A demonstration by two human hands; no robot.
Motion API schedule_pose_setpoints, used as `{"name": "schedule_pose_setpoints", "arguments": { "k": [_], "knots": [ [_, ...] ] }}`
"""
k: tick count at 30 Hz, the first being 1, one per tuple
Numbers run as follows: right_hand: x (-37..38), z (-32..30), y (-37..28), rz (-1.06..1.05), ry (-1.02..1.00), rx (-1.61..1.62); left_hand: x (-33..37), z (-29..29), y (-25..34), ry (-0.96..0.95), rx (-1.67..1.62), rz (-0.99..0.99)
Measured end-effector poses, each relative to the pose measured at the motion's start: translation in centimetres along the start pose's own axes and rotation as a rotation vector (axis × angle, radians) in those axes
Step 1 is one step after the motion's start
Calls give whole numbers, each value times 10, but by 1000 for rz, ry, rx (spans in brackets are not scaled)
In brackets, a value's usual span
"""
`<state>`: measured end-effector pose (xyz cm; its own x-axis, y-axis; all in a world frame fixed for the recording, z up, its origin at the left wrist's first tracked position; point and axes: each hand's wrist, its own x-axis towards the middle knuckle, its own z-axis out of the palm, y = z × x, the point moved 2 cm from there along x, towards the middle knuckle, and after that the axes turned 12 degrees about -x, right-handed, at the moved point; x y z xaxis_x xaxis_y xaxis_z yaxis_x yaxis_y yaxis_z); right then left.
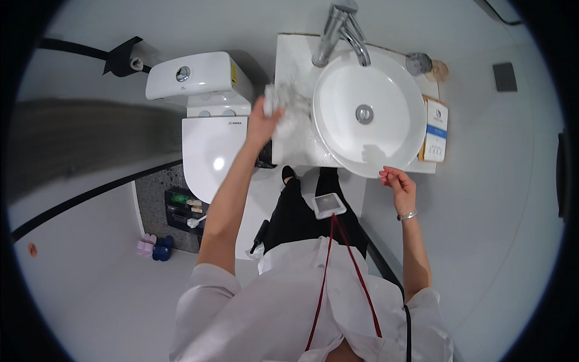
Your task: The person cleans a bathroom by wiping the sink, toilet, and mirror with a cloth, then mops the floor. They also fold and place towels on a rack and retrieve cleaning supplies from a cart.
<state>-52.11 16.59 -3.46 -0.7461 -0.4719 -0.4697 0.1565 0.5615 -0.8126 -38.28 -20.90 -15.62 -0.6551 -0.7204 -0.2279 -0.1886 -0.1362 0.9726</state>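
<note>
Firstly, the toilet (211,145) carries small dark print. Next, the left hand (262,125) grips a white wad (271,101) — long axis too blurred — at the left edge of the counter (291,53). Farther, beside the basin (335,108), is the half-open right hand (401,188); rightmost, a printed, blue-banded box (436,130).

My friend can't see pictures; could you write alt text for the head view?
A person's left hand holds a crumpled white tissue or cloth at the left edge of a white counter; the right hand is near the front of a round white basin. Behind it is a chrome faucet; a white toilet stands to the left.
</note>
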Motion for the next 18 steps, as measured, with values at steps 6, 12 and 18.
{"name": "schedule_pose_setpoints", "arguments": {
  "k": [6,12,18],
  "knots": [
    [-47,18,41,50,-82,96,-4,28,-32,-267,918,181],
    [-48,73,101,208,-206,182,-158,84,-84,-326,404,53],
    [3,83,163,352,17,772,-211,184,-46,-677,-85,-506]
  ]
}}
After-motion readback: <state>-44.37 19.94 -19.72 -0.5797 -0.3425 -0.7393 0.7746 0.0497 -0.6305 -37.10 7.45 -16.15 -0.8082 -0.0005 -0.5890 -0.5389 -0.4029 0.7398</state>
